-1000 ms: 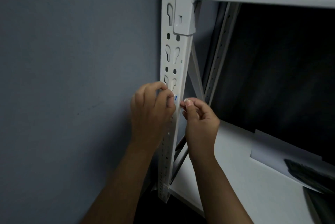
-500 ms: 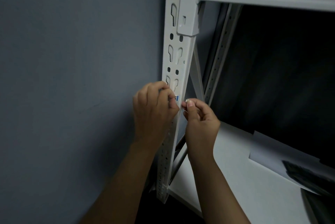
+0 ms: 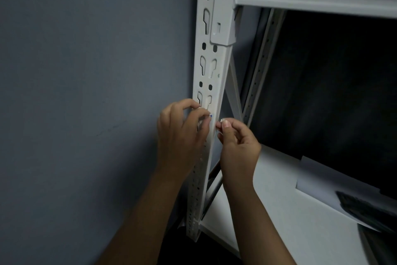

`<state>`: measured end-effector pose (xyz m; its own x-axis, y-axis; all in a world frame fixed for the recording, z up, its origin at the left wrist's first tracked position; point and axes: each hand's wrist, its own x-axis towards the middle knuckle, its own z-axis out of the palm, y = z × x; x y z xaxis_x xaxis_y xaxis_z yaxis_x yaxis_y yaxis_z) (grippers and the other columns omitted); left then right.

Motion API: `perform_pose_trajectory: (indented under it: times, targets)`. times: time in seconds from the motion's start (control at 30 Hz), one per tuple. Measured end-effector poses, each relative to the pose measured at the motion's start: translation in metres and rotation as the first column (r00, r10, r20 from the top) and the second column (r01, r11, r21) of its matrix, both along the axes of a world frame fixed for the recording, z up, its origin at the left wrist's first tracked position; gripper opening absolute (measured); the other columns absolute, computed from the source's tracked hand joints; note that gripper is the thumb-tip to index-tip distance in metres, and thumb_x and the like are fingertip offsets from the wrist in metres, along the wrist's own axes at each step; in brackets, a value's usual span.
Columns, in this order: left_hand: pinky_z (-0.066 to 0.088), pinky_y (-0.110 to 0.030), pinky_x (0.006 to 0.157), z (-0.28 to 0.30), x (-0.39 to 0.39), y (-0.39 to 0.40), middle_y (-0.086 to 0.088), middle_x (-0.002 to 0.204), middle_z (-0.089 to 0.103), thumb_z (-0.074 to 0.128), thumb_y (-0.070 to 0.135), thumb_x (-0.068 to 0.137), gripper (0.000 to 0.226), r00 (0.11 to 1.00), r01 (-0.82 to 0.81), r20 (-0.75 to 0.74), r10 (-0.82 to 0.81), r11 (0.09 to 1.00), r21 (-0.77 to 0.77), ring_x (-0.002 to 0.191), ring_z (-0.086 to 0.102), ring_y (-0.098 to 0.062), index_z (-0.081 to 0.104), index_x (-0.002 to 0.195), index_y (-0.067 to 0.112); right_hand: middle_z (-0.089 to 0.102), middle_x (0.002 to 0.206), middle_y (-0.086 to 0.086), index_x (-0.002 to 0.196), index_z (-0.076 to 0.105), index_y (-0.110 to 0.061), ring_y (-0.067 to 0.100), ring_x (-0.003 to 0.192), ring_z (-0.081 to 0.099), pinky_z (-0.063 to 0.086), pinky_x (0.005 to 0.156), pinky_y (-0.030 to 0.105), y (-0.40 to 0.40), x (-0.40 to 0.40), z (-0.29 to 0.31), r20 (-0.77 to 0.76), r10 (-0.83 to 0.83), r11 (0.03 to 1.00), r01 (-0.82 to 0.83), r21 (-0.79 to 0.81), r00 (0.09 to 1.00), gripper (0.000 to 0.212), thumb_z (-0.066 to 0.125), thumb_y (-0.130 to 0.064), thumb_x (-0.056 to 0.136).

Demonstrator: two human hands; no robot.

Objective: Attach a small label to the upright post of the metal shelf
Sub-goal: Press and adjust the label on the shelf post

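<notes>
L hand (image 3: pixel 180 133) fingers curled; R hand (image 3: pixel 237 146) thumb-forefinger pinched.

Storage room, dim. White slotted metal shelf post (image 3: pixel 211 84) centre frame, against bare grey wall (image 3: pixel 86 93) at left. Paper sheet (image 3: pixel 322 181) lower right.

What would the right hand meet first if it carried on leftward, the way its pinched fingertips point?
Probably the upright post: the right hand pinches a small white bit beside the post's right edge, close to the left hand. Depth is unclear.
</notes>
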<state>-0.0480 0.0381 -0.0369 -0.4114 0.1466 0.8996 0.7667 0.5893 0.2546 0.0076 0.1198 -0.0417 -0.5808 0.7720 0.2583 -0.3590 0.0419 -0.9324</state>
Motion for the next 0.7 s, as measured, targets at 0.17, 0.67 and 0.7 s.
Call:
perform_pose_trajectory:
  times: [0.17,0.67,0.7]
  targets:
    - [0.044,-0.037,0.074,0.0021,-0.0003,0.001,-0.008,0.098,0.06,0.054,0.024,0.086,0.016,1.0,0.006,0.024,-0.005,1.0,-0.028,0.096,0.04,-0.019,0.066,0.084,0.013,0.071,0.081,-0.005,0.087,0.069,-0.019,0.009,0.082,0.068,0.056,0.078,0.023,-0.0002,-0.0001,0.0,0.011,-0.004,1.0,0.004,0.003,1.0,0.015,0.059,-0.009,0.093]
    - [0.028,-0.028,0.079,0.0025,-0.0011,0.0057,0.002,0.107,0.041,0.053,0.024,0.081,0.014,0.999,-0.049,-0.022,0.048,0.999,-0.022,0.099,0.041,-0.021,0.062,0.077,0.014,0.069,0.071,-0.02,0.09,0.068,-0.011,-0.001,0.075,0.066,0.054,0.072,0.015,-0.0016,0.0018,0.0024,-0.014,-0.006,0.999,0.007,0.033,1.0,0.013,0.058,-0.005,0.093]
    - [0.028,-0.028,0.079,0.0022,-0.0014,0.0049,0.001,0.107,0.043,0.053,0.025,0.081,0.014,0.999,-0.04,-0.012,0.039,0.999,-0.027,0.098,0.042,-0.021,0.062,0.078,0.014,0.069,0.071,-0.019,0.089,0.068,-0.013,-0.001,0.075,0.066,0.053,0.071,0.014,-0.0017,0.0024,0.0024,-0.016,-0.008,0.999,0.008,0.036,1.0,0.014,0.058,-0.005,0.093]
